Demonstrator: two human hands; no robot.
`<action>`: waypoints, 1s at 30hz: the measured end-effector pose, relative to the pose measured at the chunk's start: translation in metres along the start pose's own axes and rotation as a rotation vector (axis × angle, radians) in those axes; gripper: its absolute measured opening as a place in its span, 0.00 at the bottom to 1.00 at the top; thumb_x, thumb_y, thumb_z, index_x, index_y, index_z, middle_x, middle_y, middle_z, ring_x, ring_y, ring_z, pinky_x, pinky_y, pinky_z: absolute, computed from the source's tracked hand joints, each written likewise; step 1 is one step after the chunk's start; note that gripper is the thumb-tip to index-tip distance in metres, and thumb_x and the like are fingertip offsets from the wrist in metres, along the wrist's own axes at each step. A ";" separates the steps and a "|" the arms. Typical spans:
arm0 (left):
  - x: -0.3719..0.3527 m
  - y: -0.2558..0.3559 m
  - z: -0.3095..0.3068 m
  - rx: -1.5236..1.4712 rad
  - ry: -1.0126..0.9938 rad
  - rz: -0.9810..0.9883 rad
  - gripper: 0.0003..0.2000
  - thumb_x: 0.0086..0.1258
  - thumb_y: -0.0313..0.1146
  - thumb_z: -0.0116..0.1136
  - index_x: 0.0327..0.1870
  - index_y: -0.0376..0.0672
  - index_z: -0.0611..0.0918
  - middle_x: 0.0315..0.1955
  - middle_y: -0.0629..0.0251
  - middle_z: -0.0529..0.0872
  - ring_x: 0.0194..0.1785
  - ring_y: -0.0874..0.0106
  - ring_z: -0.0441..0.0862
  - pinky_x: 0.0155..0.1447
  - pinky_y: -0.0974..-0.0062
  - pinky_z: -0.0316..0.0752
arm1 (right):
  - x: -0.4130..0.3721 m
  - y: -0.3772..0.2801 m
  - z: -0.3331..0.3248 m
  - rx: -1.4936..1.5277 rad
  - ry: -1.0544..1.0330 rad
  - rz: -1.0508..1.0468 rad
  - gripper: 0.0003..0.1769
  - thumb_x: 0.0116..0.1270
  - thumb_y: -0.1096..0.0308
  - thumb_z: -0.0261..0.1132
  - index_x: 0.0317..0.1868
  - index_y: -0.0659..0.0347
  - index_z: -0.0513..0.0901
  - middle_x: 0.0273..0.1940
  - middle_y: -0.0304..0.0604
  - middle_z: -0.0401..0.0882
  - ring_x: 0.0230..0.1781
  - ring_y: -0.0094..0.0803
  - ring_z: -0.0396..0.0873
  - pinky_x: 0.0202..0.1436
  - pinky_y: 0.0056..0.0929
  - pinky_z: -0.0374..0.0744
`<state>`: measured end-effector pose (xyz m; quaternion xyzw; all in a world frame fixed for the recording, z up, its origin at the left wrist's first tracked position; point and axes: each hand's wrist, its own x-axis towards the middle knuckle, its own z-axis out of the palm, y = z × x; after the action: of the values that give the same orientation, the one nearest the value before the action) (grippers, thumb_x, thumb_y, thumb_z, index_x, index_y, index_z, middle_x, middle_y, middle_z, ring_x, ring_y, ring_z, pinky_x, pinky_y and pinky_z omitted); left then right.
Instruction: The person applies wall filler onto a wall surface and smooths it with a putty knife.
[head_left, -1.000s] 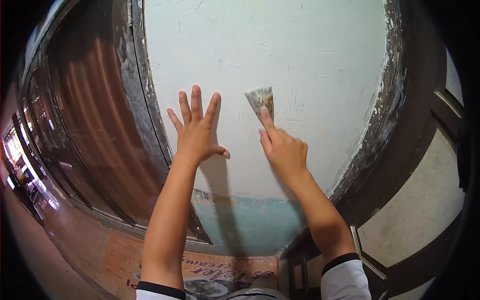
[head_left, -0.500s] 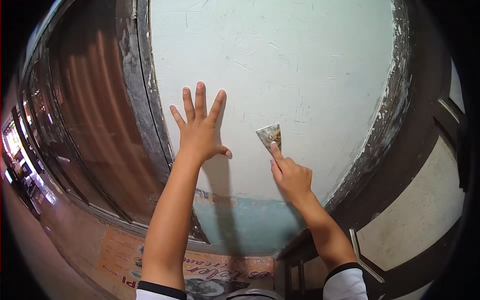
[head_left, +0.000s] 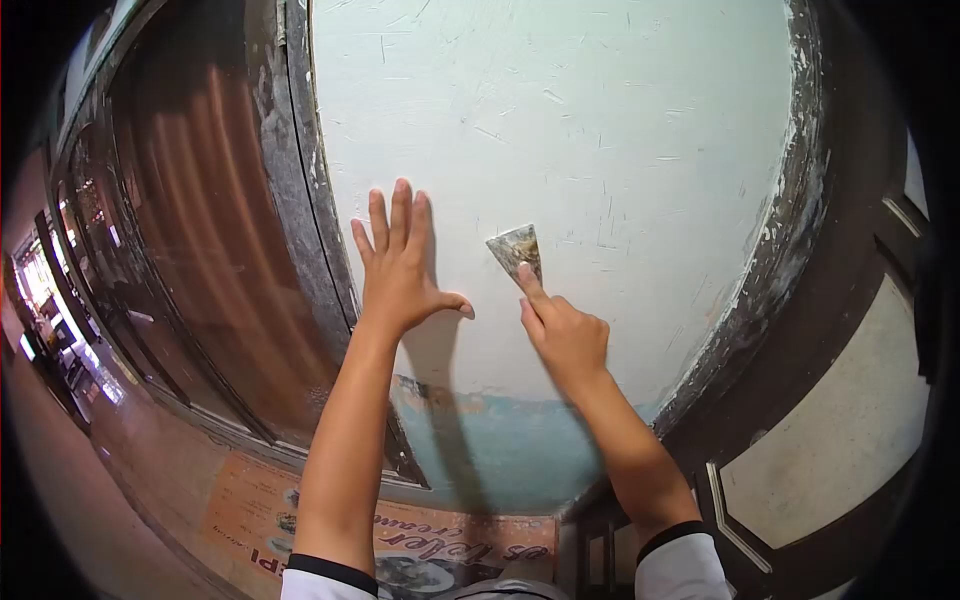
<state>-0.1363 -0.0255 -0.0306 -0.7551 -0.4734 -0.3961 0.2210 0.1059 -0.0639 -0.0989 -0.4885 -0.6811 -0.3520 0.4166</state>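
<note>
A pale, scratched wall panel point(head_left: 600, 130) fills the middle of the view, with a blue-green band point(head_left: 510, 440) along its lower part. My left hand point(head_left: 402, 280) lies against the panel's left side, fingers spread and thumb out to the right. Farther right, my right hand point(head_left: 568, 340) is closed around a putty knife point(head_left: 516, 248), the index finger stretched along its stained triangular blade. The blade's wide edge points up and left at the white surface. The knife's handle is hidden inside my fist.
Left of the panel, a worn grey frame point(head_left: 305, 180) borders a window with a brown curtain point(head_left: 220, 200). A dark door with pale panels point(head_left: 830, 430) stands at the right. An orange printed banner point(head_left: 250, 500) lies low in view, near the floor.
My right hand has moved the putty knife up and to the left along the panel. My left hand remains on the panel, its fingers closer together. The view has shifted slightly.
</note>
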 end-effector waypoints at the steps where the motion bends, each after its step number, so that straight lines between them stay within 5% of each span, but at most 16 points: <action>1: -0.003 -0.004 0.005 -0.081 0.099 0.035 0.83 0.17 0.67 0.83 0.87 0.57 0.47 0.86 0.58 0.36 0.87 0.48 0.25 0.82 0.32 0.29 | 0.004 -0.001 0.000 0.007 0.016 0.002 0.33 0.69 0.53 0.72 0.74 0.31 0.77 0.18 0.31 0.70 0.11 0.29 0.71 0.15 0.35 0.70; 6: -0.009 -0.014 0.015 0.057 0.095 0.060 0.83 0.21 0.80 0.74 0.86 0.48 0.47 0.86 0.52 0.36 0.86 0.47 0.21 0.81 0.33 0.23 | -0.025 0.002 -0.004 -0.020 -0.059 0.028 0.31 0.70 0.53 0.70 0.73 0.29 0.78 0.18 0.31 0.71 0.10 0.31 0.70 0.15 0.35 0.71; 11: -0.008 -0.011 0.011 0.035 0.073 0.036 0.83 0.21 0.79 0.74 0.86 0.49 0.46 0.86 0.51 0.34 0.86 0.46 0.20 0.81 0.33 0.22 | 0.011 -0.013 -0.006 0.003 -0.020 0.034 0.31 0.70 0.53 0.70 0.73 0.29 0.78 0.18 0.30 0.73 0.10 0.31 0.72 0.15 0.34 0.71; 14: -0.009 -0.011 0.010 -0.031 0.064 0.019 0.81 0.20 0.69 0.81 0.87 0.55 0.48 0.86 0.58 0.35 0.87 0.47 0.24 0.82 0.32 0.28 | -0.015 -0.004 0.004 -0.006 -0.017 0.041 0.30 0.70 0.54 0.70 0.72 0.29 0.79 0.18 0.30 0.74 0.10 0.30 0.71 0.15 0.34 0.70; 30: -0.008 -0.009 0.010 0.022 0.058 0.025 0.83 0.22 0.77 0.77 0.87 0.51 0.43 0.86 0.55 0.32 0.86 0.46 0.20 0.80 0.32 0.23 | 0.005 -0.017 0.003 0.037 -0.005 0.049 0.30 0.70 0.54 0.70 0.73 0.31 0.79 0.16 0.31 0.71 0.10 0.32 0.71 0.15 0.35 0.71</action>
<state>-0.1424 -0.0186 -0.0439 -0.7467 -0.4618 -0.4097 0.2477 0.0875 -0.0643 -0.0964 -0.4981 -0.6762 -0.3277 0.4326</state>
